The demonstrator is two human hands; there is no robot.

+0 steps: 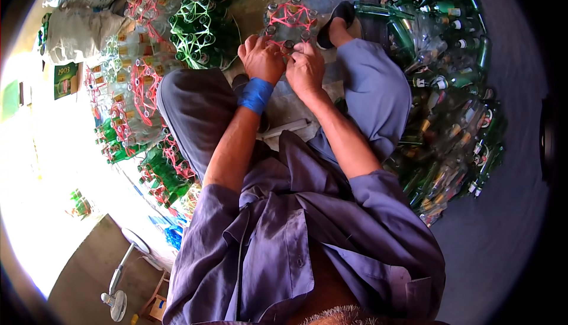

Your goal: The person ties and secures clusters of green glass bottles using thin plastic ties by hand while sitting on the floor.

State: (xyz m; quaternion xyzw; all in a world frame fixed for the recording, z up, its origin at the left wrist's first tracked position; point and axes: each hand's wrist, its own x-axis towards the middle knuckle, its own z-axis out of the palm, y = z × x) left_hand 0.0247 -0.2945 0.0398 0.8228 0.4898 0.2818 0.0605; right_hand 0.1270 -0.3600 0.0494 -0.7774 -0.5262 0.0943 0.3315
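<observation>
A bundle of clear glass bottles [290, 14] stands upright on the floor between my feet, its necks laced together with pink plastic string [288, 19]. At the near side of the bundle, my left hand [265, 58] has its fingers curled down by the bottle mouths; a blue wrap [256, 96] circles that wrist. Close beside it, my right hand [307, 67] pinches at the same string. The thumbs nearly meet just below the nearest bottle mouth [288, 44]. My fingers hide part of the string and the grip itself.
Green bottles [193, 32] tied with pale green string stand to the left, among more bundles in pink string [145, 89]. Loose bottles [443, 103] form a heap on the right. Sacks [82, 34] lie at the upper left; a standing fan [117, 280] is at the lower left.
</observation>
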